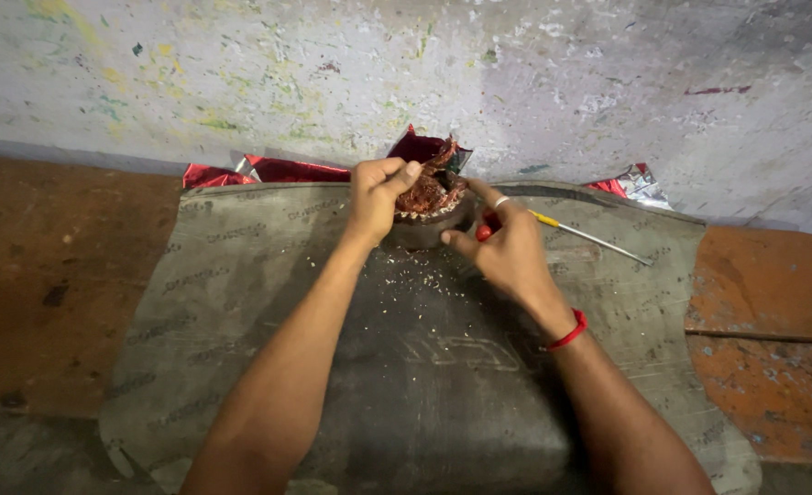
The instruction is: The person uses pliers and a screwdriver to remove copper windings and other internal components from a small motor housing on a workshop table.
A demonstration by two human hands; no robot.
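Your left hand [376,197] sits at approx. 11 o'clock of the mat's centre, fingers curled tight w/ the thumb pressed over them, pinching the edge of the red-brown foil piece [429,191]. That foil piece lies just to the 3 o'clock side of your left fingers and rests on top of the dark round bowl [424,229], so it sits between both hands. Your right hand [507,247] is at approx. 4 o'clock of the bowl; its fingers are bent, thumb touching the bowl's rim on the right, index finger w/ a ring stretched up toward the foil's 3 o'clock edge. A small red bead [484,233] shows tucked betw. thumb and palm; can't tell if it's gripped or just lying there. A red thread band [571,332] circles your right wrist.

Bowl stands on the grey mat [241,302], near its far edge at 12 o'clock. Pale crumbs [406,275] scatter on the mat just below the bowl, at 6 o'clock. A thin metal rod w/ yellow handle [589,238] lies at 3 o'clock of your right hand, close by, not touched. Crumpled red foil sheets [278,170] lie behind the mat at 10 o'clock, against the speckled wall [516,73]; more foil at 2 o'clock.
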